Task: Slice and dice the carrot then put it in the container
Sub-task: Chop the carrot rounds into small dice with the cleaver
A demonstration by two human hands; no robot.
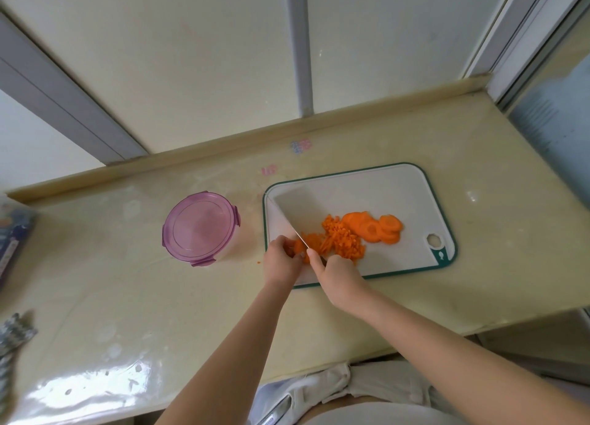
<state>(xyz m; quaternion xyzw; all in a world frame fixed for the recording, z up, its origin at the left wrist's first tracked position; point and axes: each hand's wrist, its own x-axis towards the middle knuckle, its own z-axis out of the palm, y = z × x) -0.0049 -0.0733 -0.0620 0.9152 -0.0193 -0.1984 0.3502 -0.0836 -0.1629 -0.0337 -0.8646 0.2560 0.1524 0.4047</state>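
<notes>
Fingers [282, 243] on carrot [299, 246], knife [298, 210] tip far-left.

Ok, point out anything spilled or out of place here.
One carrot bit lies off the board on the counter, near the container. Nothing else stands out.

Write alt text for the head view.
A right hand grips a cleaver, cutting carrot that the left hand holds on a white cutting board. Diced carrot and round slices lie beside it; a purple-lidded container stands left of the board.
</notes>
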